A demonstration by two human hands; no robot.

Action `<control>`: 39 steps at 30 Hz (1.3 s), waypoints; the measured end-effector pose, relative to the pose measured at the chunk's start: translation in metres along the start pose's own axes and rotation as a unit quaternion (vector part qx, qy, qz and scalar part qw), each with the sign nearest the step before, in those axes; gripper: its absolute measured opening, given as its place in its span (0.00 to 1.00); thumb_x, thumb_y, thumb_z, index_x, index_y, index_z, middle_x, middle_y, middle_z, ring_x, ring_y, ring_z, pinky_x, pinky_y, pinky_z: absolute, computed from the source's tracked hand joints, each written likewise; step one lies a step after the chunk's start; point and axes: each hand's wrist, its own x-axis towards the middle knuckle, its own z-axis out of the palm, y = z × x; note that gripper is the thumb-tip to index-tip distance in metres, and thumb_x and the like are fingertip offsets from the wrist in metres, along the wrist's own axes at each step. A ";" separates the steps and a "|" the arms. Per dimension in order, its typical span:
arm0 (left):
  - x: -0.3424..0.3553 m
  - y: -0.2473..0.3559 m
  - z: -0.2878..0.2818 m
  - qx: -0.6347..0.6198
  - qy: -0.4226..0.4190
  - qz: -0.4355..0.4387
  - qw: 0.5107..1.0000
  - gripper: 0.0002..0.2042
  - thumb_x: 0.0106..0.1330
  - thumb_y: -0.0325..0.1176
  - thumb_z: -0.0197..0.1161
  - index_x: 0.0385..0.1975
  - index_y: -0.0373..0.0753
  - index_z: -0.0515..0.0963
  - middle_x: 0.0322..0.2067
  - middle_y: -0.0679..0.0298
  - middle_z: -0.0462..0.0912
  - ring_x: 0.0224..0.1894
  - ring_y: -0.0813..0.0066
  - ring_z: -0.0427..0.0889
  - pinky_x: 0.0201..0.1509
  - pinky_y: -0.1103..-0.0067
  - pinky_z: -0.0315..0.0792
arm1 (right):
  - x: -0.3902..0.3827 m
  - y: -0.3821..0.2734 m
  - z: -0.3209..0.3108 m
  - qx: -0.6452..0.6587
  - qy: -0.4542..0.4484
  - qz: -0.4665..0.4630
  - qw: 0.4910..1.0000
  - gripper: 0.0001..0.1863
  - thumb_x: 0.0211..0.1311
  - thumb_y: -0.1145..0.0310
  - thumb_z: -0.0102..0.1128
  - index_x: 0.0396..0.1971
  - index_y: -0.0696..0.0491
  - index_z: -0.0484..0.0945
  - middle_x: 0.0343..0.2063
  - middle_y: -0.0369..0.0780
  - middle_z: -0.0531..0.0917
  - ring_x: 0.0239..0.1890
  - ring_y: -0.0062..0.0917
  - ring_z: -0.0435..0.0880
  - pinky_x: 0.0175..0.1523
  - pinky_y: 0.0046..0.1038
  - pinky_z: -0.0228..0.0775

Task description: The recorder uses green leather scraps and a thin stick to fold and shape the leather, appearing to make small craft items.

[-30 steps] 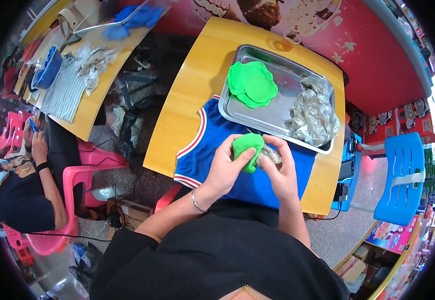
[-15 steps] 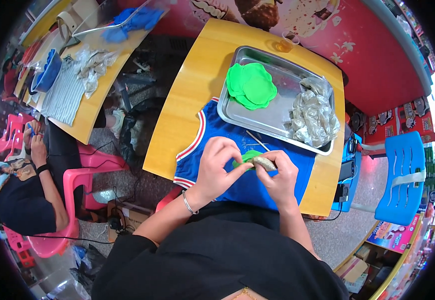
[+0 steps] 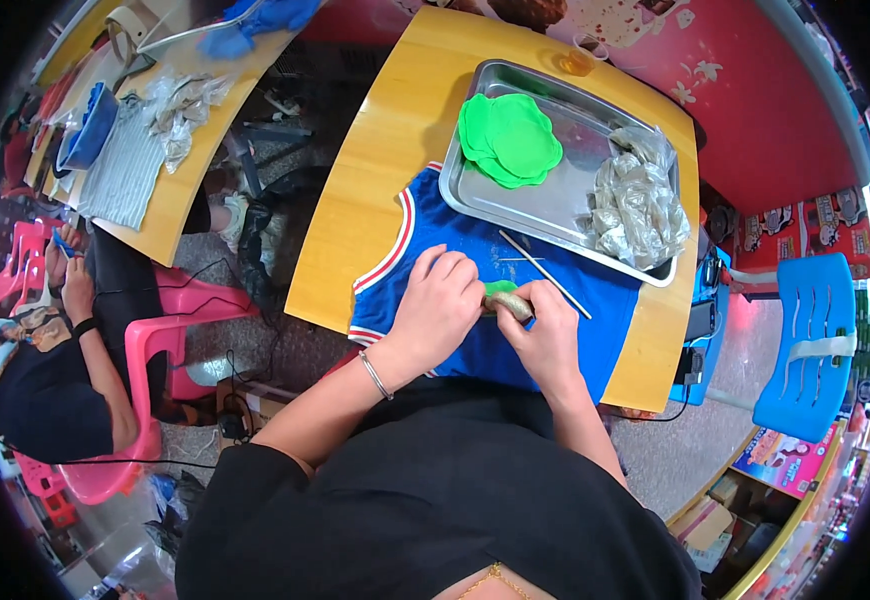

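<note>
My hands meet over a blue sleeveless jersey (image 3: 595, 335) with red-and-white trim, spread on the table. The fingers of my left hand (image 3: 435, 312) are closed at the edge of a small green cloth-like piece (image 3: 500, 288). My right hand (image 3: 547, 335) pinches a small grey-brown bundle (image 3: 511, 306) against that piece; its far end is hidden by my left fingers. A thin stick (image 3: 545, 275) lies slantwise on the jersey, just beyond my right hand. A needle-like sliver (image 3: 521, 260) lies beside it.
A metal tray (image 3: 515, 215) stands beyond the jersey, holding stacked green scalloped pieces (image 3: 510, 140) and several clear bags with grey-brown filling (image 3: 635, 205). A cup (image 3: 577, 60) is at the far edge. Blue chair (image 3: 810, 345) right; pink chair (image 3: 145, 400) and a seated person (image 3: 50, 390) left.
My hands have come closer together, and my left fingers now cover more of the green piece and the bundle. The view has shifted slightly, and the thin stick shows more fully.
</note>
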 end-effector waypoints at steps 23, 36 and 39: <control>-0.002 0.004 0.005 -0.268 -0.021 -0.072 0.961 0.10 0.48 0.26 0.66 0.27 0.35 0.72 0.30 0.60 0.74 0.35 0.63 0.75 0.37 0.75 0.69 | 0.005 0.007 -0.019 -0.011 -0.073 0.075 0.994 0.10 0.44 0.73 0.61 0.27 0.57 0.71 0.23 0.43 0.75 0.26 0.37 0.76 0.32 0.32 0.67; -0.001 -0.001 0.006 -0.267 0.058 -0.044 0.961 0.06 0.48 0.24 0.66 0.26 0.36 0.78 0.26 0.63 0.74 0.30 0.69 0.75 0.33 0.77 0.68 | 0.002 0.000 -0.027 0.019 -0.043 0.013 0.999 0.09 0.46 0.77 0.63 0.29 0.56 0.74 0.25 0.39 0.76 0.23 0.24 0.77 0.29 0.24 0.70; -0.001 0.001 0.003 -0.313 0.025 -0.114 0.943 0.05 0.50 0.22 0.65 0.26 0.36 0.78 0.28 0.63 0.76 0.30 0.71 0.75 0.34 0.78 0.69 | 0.004 -0.002 -0.029 0.000 -0.049 -0.026 0.998 0.09 0.46 0.76 0.63 0.28 0.56 0.74 0.24 0.38 0.76 0.23 0.24 0.77 0.28 0.24 0.69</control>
